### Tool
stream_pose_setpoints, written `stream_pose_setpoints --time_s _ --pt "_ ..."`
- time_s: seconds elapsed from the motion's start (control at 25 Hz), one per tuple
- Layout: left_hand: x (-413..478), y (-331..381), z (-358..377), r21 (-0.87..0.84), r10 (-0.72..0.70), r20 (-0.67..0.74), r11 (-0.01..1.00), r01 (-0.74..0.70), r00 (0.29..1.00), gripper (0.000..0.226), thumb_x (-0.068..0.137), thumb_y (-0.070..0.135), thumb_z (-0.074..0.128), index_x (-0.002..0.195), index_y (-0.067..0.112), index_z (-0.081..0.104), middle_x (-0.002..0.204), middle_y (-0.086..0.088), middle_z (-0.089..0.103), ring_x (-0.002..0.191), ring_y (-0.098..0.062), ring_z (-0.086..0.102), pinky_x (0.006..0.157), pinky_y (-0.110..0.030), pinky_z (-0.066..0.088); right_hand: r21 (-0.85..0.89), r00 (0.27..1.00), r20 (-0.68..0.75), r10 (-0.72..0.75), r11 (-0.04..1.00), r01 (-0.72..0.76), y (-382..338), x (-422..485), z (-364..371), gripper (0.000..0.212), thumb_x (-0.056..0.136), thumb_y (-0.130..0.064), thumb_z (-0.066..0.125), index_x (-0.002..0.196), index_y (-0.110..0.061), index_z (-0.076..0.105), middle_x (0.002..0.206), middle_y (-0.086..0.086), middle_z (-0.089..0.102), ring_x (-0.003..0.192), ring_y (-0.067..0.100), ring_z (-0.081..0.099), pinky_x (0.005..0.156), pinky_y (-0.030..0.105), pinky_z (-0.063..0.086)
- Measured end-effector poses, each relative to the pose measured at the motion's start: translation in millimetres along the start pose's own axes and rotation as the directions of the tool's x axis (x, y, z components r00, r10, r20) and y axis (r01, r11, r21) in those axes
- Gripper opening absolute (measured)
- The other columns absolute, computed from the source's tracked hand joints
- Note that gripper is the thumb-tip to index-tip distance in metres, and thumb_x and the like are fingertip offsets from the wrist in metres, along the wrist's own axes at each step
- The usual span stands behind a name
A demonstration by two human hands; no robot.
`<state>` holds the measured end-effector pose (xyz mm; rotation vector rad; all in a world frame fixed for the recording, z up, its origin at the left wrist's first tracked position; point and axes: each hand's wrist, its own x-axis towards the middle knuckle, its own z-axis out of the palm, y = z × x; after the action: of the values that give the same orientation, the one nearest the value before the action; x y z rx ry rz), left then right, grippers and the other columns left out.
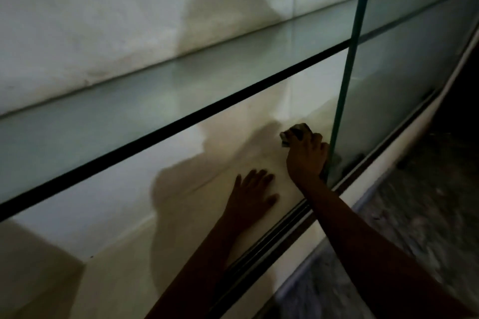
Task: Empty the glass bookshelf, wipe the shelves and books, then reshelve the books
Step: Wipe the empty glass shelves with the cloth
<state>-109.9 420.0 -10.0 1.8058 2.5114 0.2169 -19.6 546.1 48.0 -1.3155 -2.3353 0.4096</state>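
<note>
Surface: pale matte base board [124, 230] of the glass bookshelf [373, 171], by which the frame is filled | Room: dim; speckled floor [430, 204] is seen lower right | Smooth dark-edged shelf [155, 101]; green-edged upright pane [347, 80] | Left hand [252, 194] is laid flat, fingers spread | Crumpled cloth [293, 134] is gripped by right hand [307, 158], centre right.

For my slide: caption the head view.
The right hand presses a cloth to the lower shelf; left hand rests flat nearby.
</note>
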Motion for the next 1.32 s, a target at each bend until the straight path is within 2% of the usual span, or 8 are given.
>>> stream_pose_setpoints --time_s 0.16,0.36,0.76,0.96,1.08,1.16,1.24,1.32 --pt "2.5 -1.1 14.6 -0.029 -0.009 -0.012 1.000 0.008 1.000 0.099 0.064 0.076 -0.023 0.149 0.036 0.006 0.159 0.009 0.001 0.146 -0.013 -0.004 0.115 -0.042 -0.007 -0.118 0.954 0.146 0.263 0.962 -0.248 9.3 -2.2 19.4 0.056 0.100 -0.015 0.028 0.149 -0.010 0.002 0.155 0.021 -0.001 0.141 0.038 0.006 0.113 0.041 0.013" --pt "4.1 -4.0 9.5 -0.054 0.016 -0.032 0.998 -0.018 0.999 0.108 0.056 0.077 -0.031 0.149 0.038 0.007 0.159 0.009 0.002 0.146 -0.013 -0.004 0.115 -0.041 -0.008 -0.203 0.960 0.078 0.270 0.947 -0.250 13.0 20.1 28.4 0.055 0.100 -0.015 0.026 0.150 -0.018 0.004 0.156 0.018 -0.004 0.141 0.039 0.008 0.112 0.041 0.019" --pt "-24.6 -14.8 -7.7 -0.276 -0.201 -0.037 0.943 0.184 0.979 0.054 0.099 0.045 0.032 0.148 0.031 0.014 0.158 0.007 0.007 0.145 -0.009 -0.002 0.114 -0.028 -0.008 -0.131 0.951 0.263 -0.161 0.971 0.201 7.5 23.3 48.3 0.055 0.096 -0.014 0.031 0.147 -0.032 0.021 0.157 0.004 0.006 0.144 0.028 0.005 0.115 0.044 0.011" --pt "-96.2 -15.7 -16.9 -0.241 -0.417 0.001 0.882 0.404 0.909 0.078 0.079 0.072 0.005 0.148 0.035 0.009 0.158 0.009 0.002 0.144 -0.006 -0.006 0.113 -0.030 -0.011 -0.032 0.864 0.306 -0.399 0.903 0.429 -29.5 -28.9 69.4 0.054 0.097 -0.015 0.028 0.147 -0.036 0.020 0.158 0.002 0.006 0.144 0.026 0.004 0.114 0.044 0.014" --pt "-143.2 -14.8 -15.0 -0.261 -0.530 -0.072 0.828 0.497 0.845 0.112 0.057 0.088 -0.021 0.147 0.032 0.014 0.157 0.006 0.009 0.140 -0.005 -0.003 0.113 -0.031 -0.007 0.084 0.777 0.319 -0.543 0.833 0.547 -48.5 -67.4 77.6 0.054 0.094 -0.017 0.021 0.144 -0.037 0.025 0.157 0.005 0.013 0.143 0.028 0.011 0.114 0.042 0.014" --pt "-177.5 -11.3 -12.2 -0.210 -0.577 -0.162 0.813 0.543 0.801 0.099 0.078 0.078 -0.010 0.142 0.019 0.037 0.150 -0.007 0.034 0.139 -0.023 0.023 0.111 -0.048 0.015 0.163 0.679 0.274 -0.681 0.729 0.665 -65.4 -101.1 78.9 0.057 0.085 -0.019 0.024 0.135 -0.033 0.047 0.147 0.012 0.038 0.133 0.034 0.037 0.106 0.048 0.031" --pt "-206.3 0.1 -10.7 -0.082 -0.645 -0.189 0.762 0.643 0.740 0.080 0.096 0.059 0.003 0.131 0.009 0.054 0.131 -0.017 0.056 0.121 -0.040 0.051 0.093 -0.062 0.037 0.348 0.484 0.289 -0.826 0.561 0.751 -76.2 -129.8 81.1 0.049 0.077 -0.020 0.033 0.110 -0.026 0.069 0.122 0.013 0.062 0.107 0.036 0.062 0.082 0.051 0.052" --pt "-227.1 16.3 -1.5 -0.030 -0.698 -0.220 0.703 0.711 0.681 0.072 0.099 0.052 0.005 0.129 0.007 0.054 0.127 -0.018 0.059 0.118 -0.041 0.053 0.100 -0.060 0.034 0.473 0.296 0.266 -0.917 0.392 0.789 -72.8 -143.1 80.7 0.041 0.078 -0.021 0.041 0.104 -0.021 0.073 0.118 0.012 0.065 0.103 0.033 0.064 0.081 0.050 0.053"
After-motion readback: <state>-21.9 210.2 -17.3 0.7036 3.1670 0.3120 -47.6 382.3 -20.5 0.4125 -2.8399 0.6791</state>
